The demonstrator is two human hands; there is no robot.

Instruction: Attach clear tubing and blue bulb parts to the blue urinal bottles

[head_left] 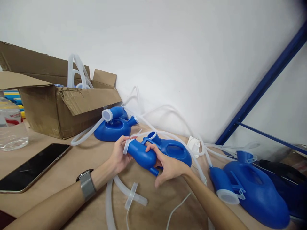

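Observation:
Both hands hold a blue plastic urinal funnel (142, 155) tilted above the table. My left hand (121, 154) is closed around its wide end, by a white ring lid (126, 146). The fingers of my right hand (169, 164) are wrapped round its rounded end, near the narrow spout (153, 171). Just behind it lies a blue urinal bottle (176, 149) with an open neck and a moulded handle. Below the hands, a clear hose (140, 198) with a translucent ring cap (131, 195) rests on the brown table surface (153, 214).
An open cardboard box (45, 111) holding hoses stands at the left. Another blue bottle (110, 130) sits beside it, and one more (259, 191) lies at the right. A tablet (33, 166) and clear plastic jug (11, 127) are at left. A blue metal frame (261, 83) slants up the right.

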